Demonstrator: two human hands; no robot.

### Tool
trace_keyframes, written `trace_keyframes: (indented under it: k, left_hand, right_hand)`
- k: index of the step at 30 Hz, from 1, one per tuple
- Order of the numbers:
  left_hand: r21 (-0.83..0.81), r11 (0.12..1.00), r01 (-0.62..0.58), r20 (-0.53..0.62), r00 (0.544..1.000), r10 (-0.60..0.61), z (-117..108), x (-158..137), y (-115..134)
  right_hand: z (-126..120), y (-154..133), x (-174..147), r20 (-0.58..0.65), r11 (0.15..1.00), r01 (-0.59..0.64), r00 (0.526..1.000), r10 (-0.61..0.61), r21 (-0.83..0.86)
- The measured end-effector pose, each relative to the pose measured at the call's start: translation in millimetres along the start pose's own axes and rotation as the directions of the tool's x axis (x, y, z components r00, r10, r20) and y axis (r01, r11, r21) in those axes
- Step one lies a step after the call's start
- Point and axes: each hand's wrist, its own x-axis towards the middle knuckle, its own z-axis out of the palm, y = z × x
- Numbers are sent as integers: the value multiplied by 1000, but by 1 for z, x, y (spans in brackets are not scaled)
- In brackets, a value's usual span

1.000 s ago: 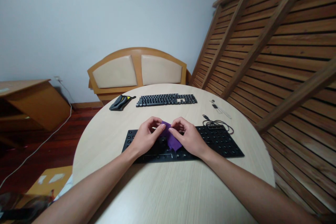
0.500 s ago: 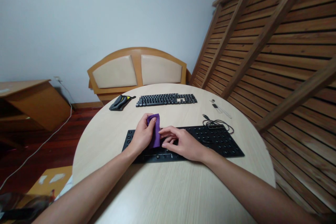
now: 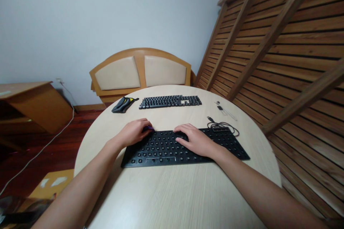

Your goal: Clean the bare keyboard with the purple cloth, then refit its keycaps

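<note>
- While a slatted wooden panel (image 3: 282, 61) stands beyond its right edge, a round pale table (image 3: 150, 196) carries everything at hand.
- Past the table's far edge, a headboard (image 3: 139, 66) with two cream pads.
- At lower left, outside the table's rim, a yellowish box (image 3: 49, 191) with two whitish patches – any writing too small to read.
- Across the table's middle, a black keyboard base (image 3: 158, 146), its switches bare, a pale line framing part of the near row.
- Near the table's far edge, black keycaps (image 3: 161, 101) in keyboard order, their legends too small to read.
- Over the base's far edge, the right hand (image 3: 196, 139), loosely curved, thumb apart, gripping nothing visible.
- At the base's far-left corner, the left hand (image 3: 135, 131), fingers closed over a cloth.
- By the table's far-left edge, a dark grey-and-yellow bundle (image 3: 123, 105).
- At the base's far-right corner, a coiled cable (image 3: 233, 128) with its plug.
- Near the table's right edge, small wire-like pieces (image 3: 221, 110).
- Under the left fingers – mostly hidden – the purple cloth (image 3: 149, 127).
</note>
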Motion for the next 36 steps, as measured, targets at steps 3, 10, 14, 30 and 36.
trace_keyframes:
  k: [3,10,14,30,36]
  left_hand:
    - [28,998,-59,34,998,58,-4,-4,-3]
    - [129,974,-186,34,982,183,-9,1,-8]
    - [58,984,-166,1,986,167,-7,2,-7]
    - [-185,977,-107,27,993,114,2,4,-14]
    - [-230,973,-34,-7,999,34,11,8,-17]
  right_hand:
    - [3,2,-1,24,1000,-2,1000,2,0]
    - [3,3,-1,38,1000,-16,999,16,7]
    - [3,3,-1,38,1000,-15,999,14,18]
    - [4,4,-1,41,1000,-21,999,20,16]
    - [4,3,-1,40,1000,-19,999,19,12]
